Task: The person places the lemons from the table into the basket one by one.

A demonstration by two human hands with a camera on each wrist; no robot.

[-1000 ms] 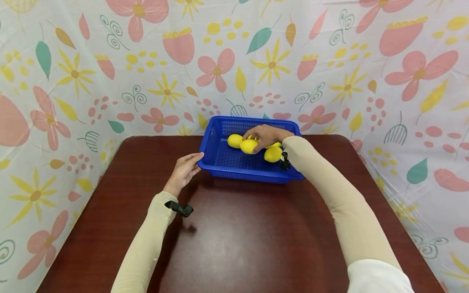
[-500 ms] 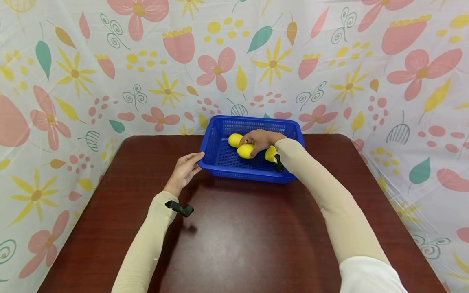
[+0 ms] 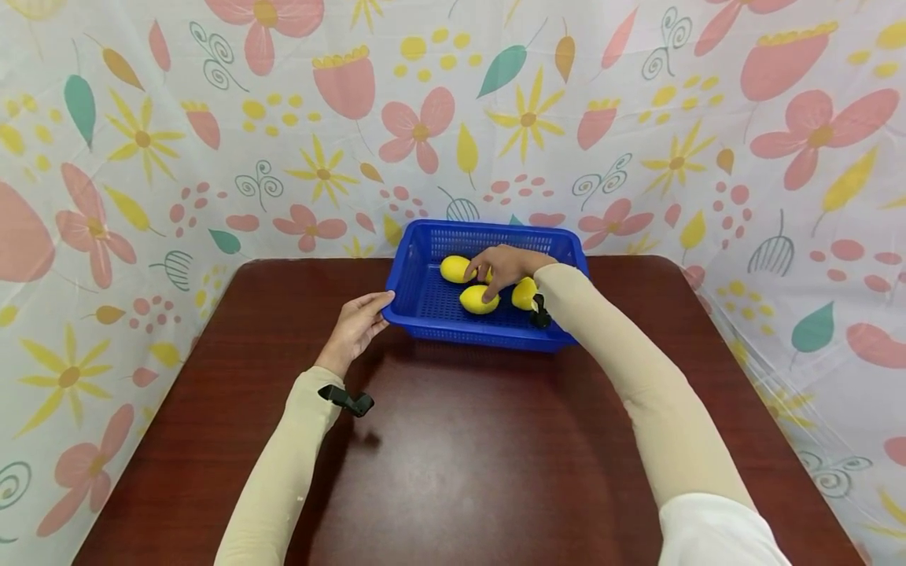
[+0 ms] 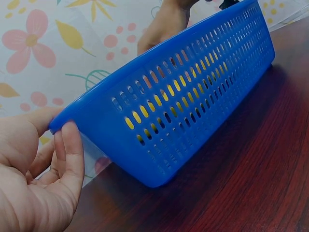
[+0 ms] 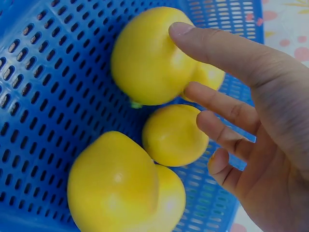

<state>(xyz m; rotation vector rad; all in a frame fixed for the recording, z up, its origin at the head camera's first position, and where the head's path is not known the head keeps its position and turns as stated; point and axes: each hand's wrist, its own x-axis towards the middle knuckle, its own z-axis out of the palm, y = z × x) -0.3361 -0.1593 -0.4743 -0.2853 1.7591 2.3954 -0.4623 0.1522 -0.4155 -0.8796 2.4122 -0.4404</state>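
Note:
A blue plastic basket (image 3: 463, 334) with slotted walls stands at the back of the table, several yellow lemons inside. My left hand (image 3: 354, 326) pinches its rim at the front left corner; in the left wrist view the left hand (image 4: 41, 176) has thumb and fingers on that rim. My right hand (image 3: 506, 267) is inside, above the lemons, its fingers spread and loosely bent. The nearest lemon (image 3: 479, 299) lies on the basket floor under the right thumb. In the right wrist view the thumb overlaps this lemon (image 5: 149, 58); whether they touch, I cannot tell. Another lemon (image 3: 455, 270) lies to its left.
The dark red-brown table (image 3: 453, 456) reaches toward me in front of the basket. A floral curtain (image 3: 418, 102) hangs right behind the basket and along both sides. Black wrist-camera mounts (image 3: 347, 400) sit on the sleeves.
The right hand has moved slightly left and lowered its lemon toward the basket's front, then loosened its fingers from it. The left hand has stayed on the rim.

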